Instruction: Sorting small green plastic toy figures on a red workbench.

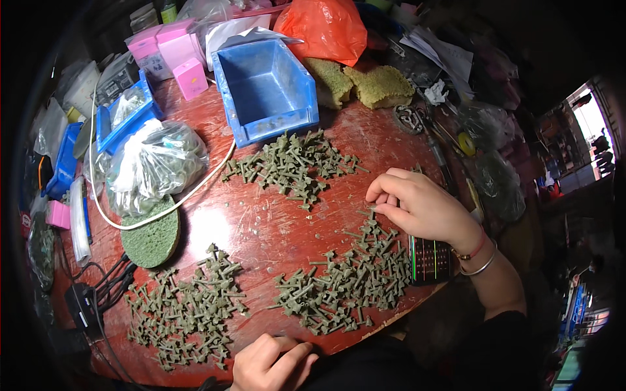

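Observation:
Three heaps of small olive-green parts, each with a short stem and a flared end, lie on a red table. My right hand (pixel 407 202) is over the upper edge of the right heap (pixel 352 280), its thumb and fingers pinched together. One small part shows by the thumb tip, but I cannot tell whether it is gripped. At the table's front edge rests my left hand (pixel 270 363), fingers curled in and their inside hidden. It is nearest the left heap (pixel 189 313). The far heap (pixel 293 163) spreads before a blue plastic bin (pixel 274 127).
A phone with a lit screen (pixel 430 259) lies under my right wrist. Left are a green round sponge (pixel 151 241), a clear plastic bag (pixel 153 163) and a white cable (pixel 195 207). Yellow sponges (pixel 381 86) and a red plastic bag (pixel 323 29) stand at the back.

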A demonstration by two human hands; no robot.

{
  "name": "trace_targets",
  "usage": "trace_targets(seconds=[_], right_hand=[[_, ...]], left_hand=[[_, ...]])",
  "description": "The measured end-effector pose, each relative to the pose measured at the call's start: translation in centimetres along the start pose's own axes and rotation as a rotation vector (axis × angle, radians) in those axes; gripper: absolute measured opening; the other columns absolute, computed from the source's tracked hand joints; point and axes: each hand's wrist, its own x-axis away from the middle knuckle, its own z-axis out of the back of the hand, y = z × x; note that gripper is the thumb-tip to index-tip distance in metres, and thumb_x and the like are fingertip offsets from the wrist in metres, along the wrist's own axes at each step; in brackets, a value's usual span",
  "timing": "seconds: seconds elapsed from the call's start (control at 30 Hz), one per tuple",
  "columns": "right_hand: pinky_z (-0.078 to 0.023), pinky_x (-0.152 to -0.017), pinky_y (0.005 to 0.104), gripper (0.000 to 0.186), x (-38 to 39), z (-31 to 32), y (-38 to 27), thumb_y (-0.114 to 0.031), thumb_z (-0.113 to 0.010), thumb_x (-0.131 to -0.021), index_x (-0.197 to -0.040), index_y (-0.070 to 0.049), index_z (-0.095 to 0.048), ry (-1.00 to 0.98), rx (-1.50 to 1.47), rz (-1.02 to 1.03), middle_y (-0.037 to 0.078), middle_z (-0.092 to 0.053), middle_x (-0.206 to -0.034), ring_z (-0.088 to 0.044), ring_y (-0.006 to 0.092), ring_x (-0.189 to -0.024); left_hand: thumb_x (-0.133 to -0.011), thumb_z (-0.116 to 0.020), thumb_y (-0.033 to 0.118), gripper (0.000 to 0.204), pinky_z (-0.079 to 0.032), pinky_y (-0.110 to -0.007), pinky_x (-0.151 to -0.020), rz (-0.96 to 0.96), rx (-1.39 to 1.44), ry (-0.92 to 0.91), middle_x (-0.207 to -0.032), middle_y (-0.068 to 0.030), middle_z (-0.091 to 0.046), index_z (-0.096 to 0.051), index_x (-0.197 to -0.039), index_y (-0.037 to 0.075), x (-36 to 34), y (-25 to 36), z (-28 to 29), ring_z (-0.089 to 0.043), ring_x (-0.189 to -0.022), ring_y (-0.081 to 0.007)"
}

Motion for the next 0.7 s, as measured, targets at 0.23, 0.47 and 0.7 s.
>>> trace_targets(seconds=[0.23,0.47,0.7], right_hand=[[-0.055,-0.071,0.0323,0.012,0.2,0.4,0.8,-0.004,-0.073,-0.089,-0.098,0.001,-0.066,-0.058,-0.11,-0.061,0.009,-0.066,-0.088,-0.068,0.018,-0.076],[-0.052,-0.066,0.0236,0.013,0.2,1.3,0.6,-0.007,-0.075,-0.085,-0.096,0.001,-0.073,-0.109,-0.145,-0.139,0.005,-0.067,-0.088,-0.062,0.0079,-0.071],[-0.05,-0.065,0.0208,0.01,0.6,1.3,0.5,-0.001,-0.073,-0.089,-0.099,-0.001,-0.074,-0.113,-0.256,-0.141,0.001,-0.063,-0.093,-0.061,0.0046,-0.075]], left_hand=[[-0.069,-0.089,0.005,0.028,-0.048,-0.034,-0.055,-0.016,-0.031,0.02,-0.081,-0.0058,-0.066,-0.078,-0.095,0.005,0.2,-0.8,-0.8,-0.063,-0.065,-0.0219],[-0.068,-0.089,0.005,0.028,-0.048,-0.033,-0.054,-0.016,-0.03,0.024,-0.08,-0.0055,-0.066,-0.078,-0.094,0.006,0.1,-0.5,-0.6,-0.062,-0.064,-0.021],[-0.077,-0.086,0.006,0.029,-0.049,-0.043,-0.076,0.021,-0.015,-0.004,-0.09,-0.0077,-0.067,-0.074,-0.103,0.008,0.0,0.2,0.0,-0.063,-0.079,-0.0292]])
